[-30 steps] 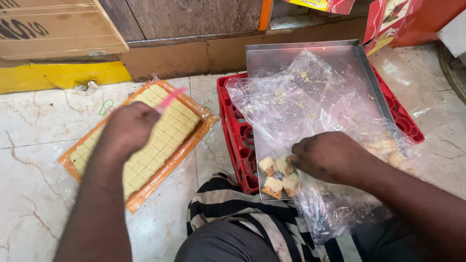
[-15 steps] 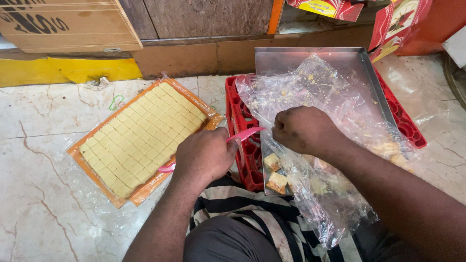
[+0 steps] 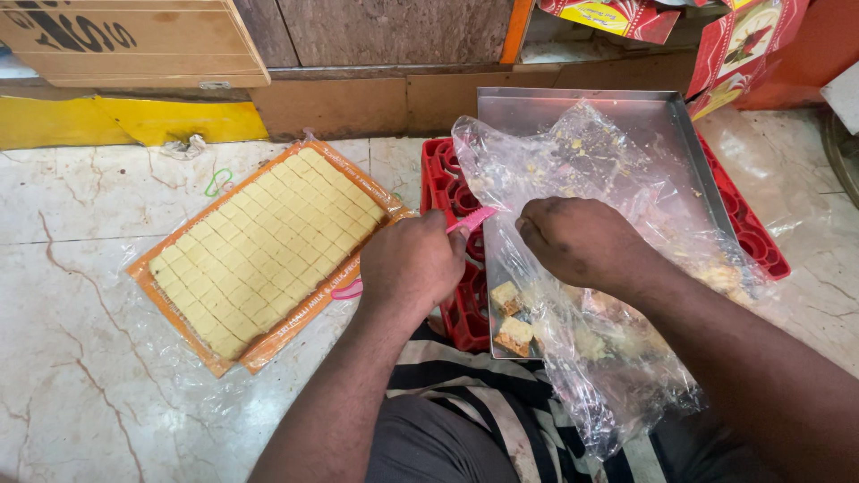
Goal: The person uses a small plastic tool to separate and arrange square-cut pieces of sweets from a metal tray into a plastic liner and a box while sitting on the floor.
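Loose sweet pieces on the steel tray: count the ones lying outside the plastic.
2: one sweet piece beside the left hand, another just below it at the tray's near edge. More may be hidden under the plastic sheet.

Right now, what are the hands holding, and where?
The left hand grips a pink tool around its middle, both ends sticking out. The right hand rests on the clear plastic sheet.

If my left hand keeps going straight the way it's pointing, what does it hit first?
Probably the clear plastic sheet over the steel tray. The left hand points up and right with a pink tool; depth is unclear.
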